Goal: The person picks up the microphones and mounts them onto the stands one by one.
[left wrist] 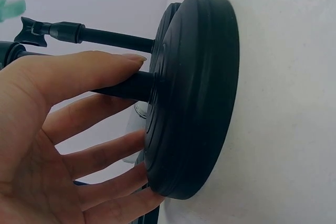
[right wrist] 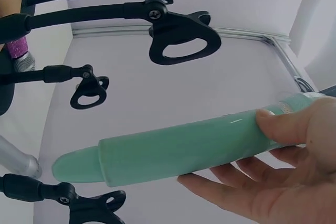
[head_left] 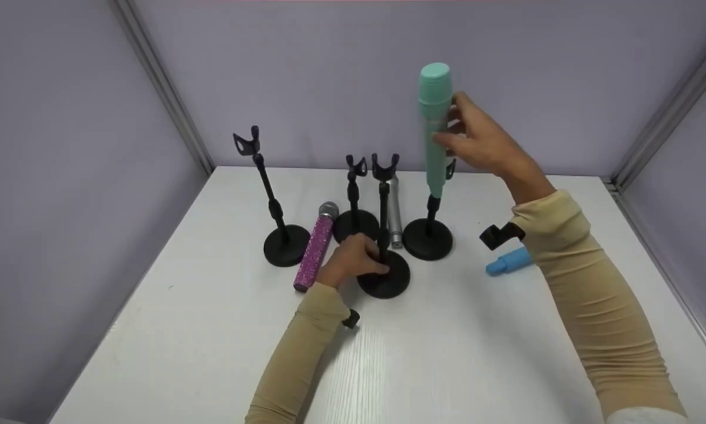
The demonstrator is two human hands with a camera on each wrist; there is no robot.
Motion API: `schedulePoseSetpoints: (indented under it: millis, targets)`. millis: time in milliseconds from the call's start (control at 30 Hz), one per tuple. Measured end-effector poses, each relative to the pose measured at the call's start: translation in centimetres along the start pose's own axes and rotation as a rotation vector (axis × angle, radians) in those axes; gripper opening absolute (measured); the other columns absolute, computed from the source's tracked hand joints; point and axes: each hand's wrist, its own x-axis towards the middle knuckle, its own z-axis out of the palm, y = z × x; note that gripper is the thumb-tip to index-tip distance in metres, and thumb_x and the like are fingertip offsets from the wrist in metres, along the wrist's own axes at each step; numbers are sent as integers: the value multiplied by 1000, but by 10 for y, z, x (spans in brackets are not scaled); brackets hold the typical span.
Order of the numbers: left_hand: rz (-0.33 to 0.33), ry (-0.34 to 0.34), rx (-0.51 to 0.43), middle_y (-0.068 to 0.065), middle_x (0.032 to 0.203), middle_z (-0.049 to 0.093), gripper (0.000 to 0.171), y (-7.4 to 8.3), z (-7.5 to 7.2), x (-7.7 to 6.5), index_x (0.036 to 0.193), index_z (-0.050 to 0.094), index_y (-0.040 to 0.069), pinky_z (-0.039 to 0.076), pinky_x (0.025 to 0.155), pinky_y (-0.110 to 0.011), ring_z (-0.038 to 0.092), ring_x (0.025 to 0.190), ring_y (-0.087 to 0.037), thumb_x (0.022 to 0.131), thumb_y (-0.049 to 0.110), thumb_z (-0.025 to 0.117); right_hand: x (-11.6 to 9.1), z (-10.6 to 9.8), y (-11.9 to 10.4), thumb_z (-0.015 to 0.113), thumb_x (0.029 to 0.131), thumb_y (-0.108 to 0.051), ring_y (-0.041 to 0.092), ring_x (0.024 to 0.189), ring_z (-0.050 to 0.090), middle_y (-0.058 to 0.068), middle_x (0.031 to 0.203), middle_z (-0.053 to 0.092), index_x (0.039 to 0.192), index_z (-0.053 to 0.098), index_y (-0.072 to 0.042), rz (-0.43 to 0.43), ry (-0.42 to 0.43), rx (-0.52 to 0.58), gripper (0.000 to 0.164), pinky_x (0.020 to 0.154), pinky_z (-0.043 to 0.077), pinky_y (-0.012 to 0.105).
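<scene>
A mint-green microphone [head_left: 435,126] is held upright in my right hand [head_left: 476,138], thumb on one side and fingers on the other. In the head view its lower end overlaps the clip of the right-hand black stand [head_left: 428,239]. The right wrist view shows the microphone's [right wrist: 178,148] narrow tail above that clip [right wrist: 94,208]. My left hand [head_left: 355,259] grips the front microphone stand [head_left: 384,282] low on its pole, just over the round base. In the left wrist view the thumb lies along the pole and the fingertips reach the base [left wrist: 194,98].
Two more black stands, one at left [head_left: 287,245] and one in the middle [head_left: 355,224], stand on the white table [head_left: 211,353]. A pink glitter microphone [head_left: 315,250], a silver microphone [head_left: 394,215] and a blue microphone [head_left: 509,261] lie flat. Grey panels [head_left: 305,76] enclose the table.
</scene>
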Motion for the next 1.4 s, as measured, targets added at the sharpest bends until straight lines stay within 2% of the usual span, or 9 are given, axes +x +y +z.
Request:
schedulePoseSetpoints:
  millis: [167, 267, 533, 700, 867, 1033, 1233, 1400]
  targets:
    - [-7, 18, -9, -2, 79, 76, 16, 1, -2, -1, 85, 81, 9, 52, 66, -24, 60, 70, -9, 76, 19, 90, 14, 8, -3, 54, 104, -8, 37, 131, 54, 23, 147, 48, 155, 30, -10, -30, -10, -13, 56, 105, 50, 62]
    - [-3, 15, -10, -3, 80, 76, 16, 2, -3, -2, 85, 81, 9, 54, 67, -25, 61, 70, -9, 77, 20, 89, 19, 12, -3, 55, 104, -7, 36, 131, 54, 21, 148, 48, 155, 30, -13, -42, -24, 25, 57, 106, 50, 61]
    - [10, -1, -9, 0, 74, 73, 16, 1, -1, -6, 81, 80, 9, 49, 61, -22, 58, 66, -8, 76, 20, 89, 29, 25, 0, 54, 104, -4, 35, 132, 54, 19, 149, 46, 158, 28, -18, -54, -83, 150, 61, 108, 49, 60]
    - [13, -2, -10, 2, 73, 71, 14, 0, -1, -8, 80, 79, 9, 48, 60, -22, 57, 65, -8, 76, 20, 89, 35, 32, -5, 54, 104, -5, 35, 132, 54, 19, 147, 47, 156, 31, -16, -60, -100, 182, 57, 107, 50, 60]
    - [12, -7, -11, 0, 75, 74, 14, 0, 0, -8, 81, 80, 9, 49, 61, -23, 59, 66, -8, 76, 19, 89, 38, 39, -9, 55, 104, -6, 33, 135, 54, 18, 150, 48, 158, 28, -19, -64, -106, 186, 62, 107, 50, 59]
    - [15, -8, -18, -1, 75, 74, 14, 2, 0, -8, 82, 81, 8, 49, 60, -22, 58, 66, -8, 76, 18, 88, 38, 44, -11, 54, 105, -6, 31, 138, 54, 16, 152, 51, 160, 26, -19, -75, -131, 247, 64, 107, 50, 58]
    - [18, -15, -11, 3, 71, 69, 14, 2, 0, -8, 81, 80, 7, 47, 57, -22, 55, 64, -7, 76, 18, 88, 37, 46, -8, 56, 104, -3, 34, 137, 56, 19, 151, 53, 162, 24, -18, -139, -181, 348, 68, 108, 49, 61]
    - [1, -21, -21, 5, 69, 65, 14, -1, 0, -9, 78, 79, 8, 45, 57, -22, 53, 64, -7, 77, 19, 88, 36, 48, -6, 53, 105, -4, 33, 140, 54, 18, 151, 52, 159, 32, -10, -172, -221, 324, 58, 111, 48, 59]
